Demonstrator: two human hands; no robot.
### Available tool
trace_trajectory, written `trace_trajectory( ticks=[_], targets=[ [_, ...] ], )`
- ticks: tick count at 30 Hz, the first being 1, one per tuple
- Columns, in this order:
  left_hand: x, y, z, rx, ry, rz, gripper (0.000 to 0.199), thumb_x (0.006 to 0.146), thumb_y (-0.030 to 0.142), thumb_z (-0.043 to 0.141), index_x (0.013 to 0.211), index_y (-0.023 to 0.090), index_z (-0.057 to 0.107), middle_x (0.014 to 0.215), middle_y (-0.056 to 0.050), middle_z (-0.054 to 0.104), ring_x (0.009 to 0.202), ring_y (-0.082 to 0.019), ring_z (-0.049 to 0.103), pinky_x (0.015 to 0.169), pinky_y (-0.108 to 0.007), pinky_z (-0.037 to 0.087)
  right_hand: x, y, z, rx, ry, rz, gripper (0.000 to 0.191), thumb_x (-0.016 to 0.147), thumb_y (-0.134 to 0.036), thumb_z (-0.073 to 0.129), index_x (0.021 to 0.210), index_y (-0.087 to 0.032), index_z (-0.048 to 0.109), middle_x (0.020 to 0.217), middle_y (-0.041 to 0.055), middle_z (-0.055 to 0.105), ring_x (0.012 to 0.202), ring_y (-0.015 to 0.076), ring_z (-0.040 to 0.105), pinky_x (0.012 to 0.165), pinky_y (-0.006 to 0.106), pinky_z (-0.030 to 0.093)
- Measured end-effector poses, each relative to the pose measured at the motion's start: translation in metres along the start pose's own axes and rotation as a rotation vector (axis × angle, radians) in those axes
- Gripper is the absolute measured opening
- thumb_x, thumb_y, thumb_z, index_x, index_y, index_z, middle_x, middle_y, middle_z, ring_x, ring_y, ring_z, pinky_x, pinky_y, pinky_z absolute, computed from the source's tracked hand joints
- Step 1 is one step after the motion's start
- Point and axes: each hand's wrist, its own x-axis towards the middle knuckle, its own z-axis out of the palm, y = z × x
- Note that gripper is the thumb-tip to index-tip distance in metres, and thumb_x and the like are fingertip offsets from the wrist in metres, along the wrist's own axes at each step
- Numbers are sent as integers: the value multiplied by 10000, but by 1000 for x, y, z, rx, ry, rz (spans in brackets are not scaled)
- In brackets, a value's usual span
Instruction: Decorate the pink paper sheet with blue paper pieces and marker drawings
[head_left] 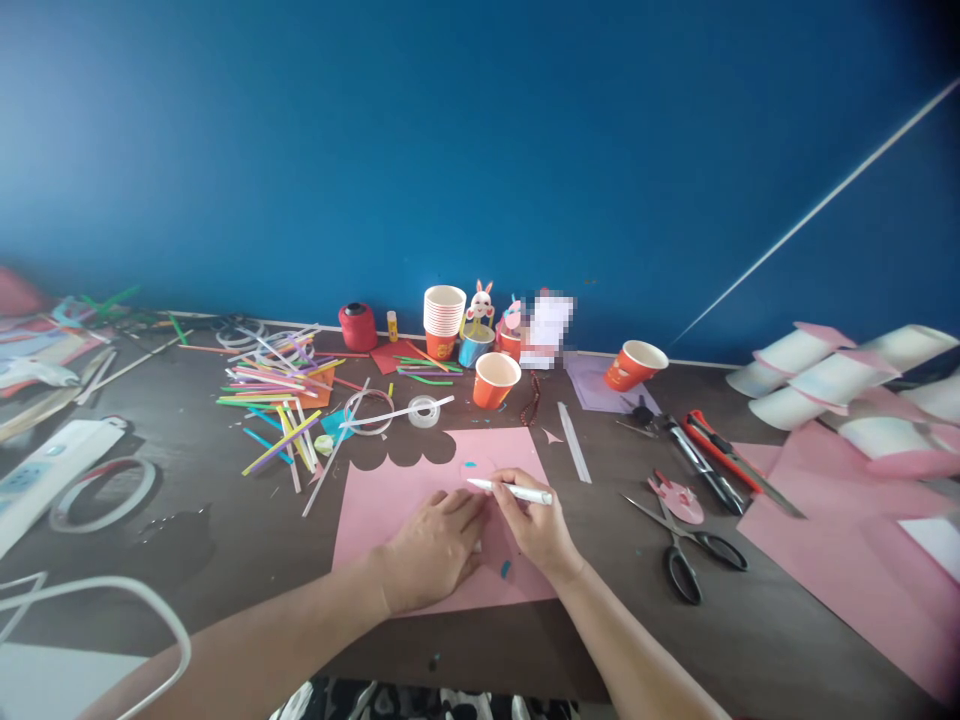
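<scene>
A pink paper sheet (375,520) with scalloped cuts along its upper left edge lies on the dark table. My left hand (435,550) rests on the sheet, fingers together and pointing right; a small white bit shows beside its fingertips, too hidden to identify. Pinched in my right hand (536,525) is a white pen (525,493), its tip pointing left just above the sheet. Near the tip are a small blue piece (470,464) and a faint curved outline. Another blue piece (505,569) lies lower on the sheet.
Black-handled scissors (679,545), a red cutter (720,450) and more pink paper (832,540) are at right. Orange paper cups (493,382) stand behind the sheet. Colourful straws (277,385), a tape roll (424,411) and a white power strip (56,470) are toward the left.
</scene>
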Motion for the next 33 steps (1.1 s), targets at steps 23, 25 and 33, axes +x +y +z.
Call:
trace_trajectory(
  ticks=[23, 25, 33],
  targets=[
    [0, 1, -5, -48, 27, -24, 396, 866, 326, 419, 1220, 149, 440, 1258, -90, 479, 1136, -233, 408, 908, -388, 368, -1, 17, -9, 225, 465, 84, 203, 855, -345, 456, 778, -171, 529, 586, -21, 494, 504, 98, 449, 481, 217, 360],
    [0, 0, -4, -56, 34, -25, 383, 865, 325, 422, 1207, 154, 451, 1256, -88, 481, 1140, -232, 409, 907, -389, 373, -3, 18, -11, 242, 490, 88, 204, 851, -347, 462, 775, -171, 531, 583, -21, 489, 508, 98, 444, 484, 218, 355],
    [1, -1, -3, -42, 47, -10, 363, 864, 319, 425, 1183, 151, 471, 1231, -97, 501, 1136, -231, 418, 902, -389, 381, -9, 24, -28, 218, 522, 84, 193, 839, -347, 474, 794, -172, 544, 565, -17, 497, 502, 110, 459, 485, 230, 370]
  ],
)
